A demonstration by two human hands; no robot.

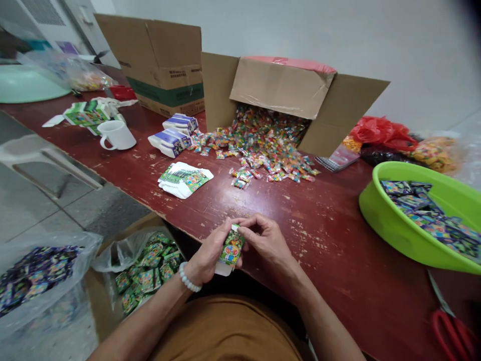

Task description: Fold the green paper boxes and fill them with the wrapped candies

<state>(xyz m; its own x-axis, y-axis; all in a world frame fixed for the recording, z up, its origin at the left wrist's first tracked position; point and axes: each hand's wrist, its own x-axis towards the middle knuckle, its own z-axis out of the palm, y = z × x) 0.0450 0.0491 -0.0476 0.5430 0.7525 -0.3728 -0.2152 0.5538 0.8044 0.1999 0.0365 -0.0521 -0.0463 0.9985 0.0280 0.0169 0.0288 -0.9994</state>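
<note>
Between my two hands is a small green printed carton (232, 246), held at the table's front edge with a white flap hanging at its lower end. My left hand (208, 254), with a beaded bracelet on the wrist, wraps round the carton's side. My right hand (268, 239) pinches the carton's top end, where a bit of white flap shows. Beyond them, a stack of flattened green cartons (185, 179) lies on the table. Wrapped candies (268, 145) spill from a cardboard box (281, 87) lying on its side.
Purple-and-white cartons (173, 140) and a white mug (117, 135) stand at the left. A lime-green basin (398, 228) of dark packets and red-handled scissors (449, 326) are at the right. Bags of green packets (150, 271) and purple packets (37, 273) sit below the table edge.
</note>
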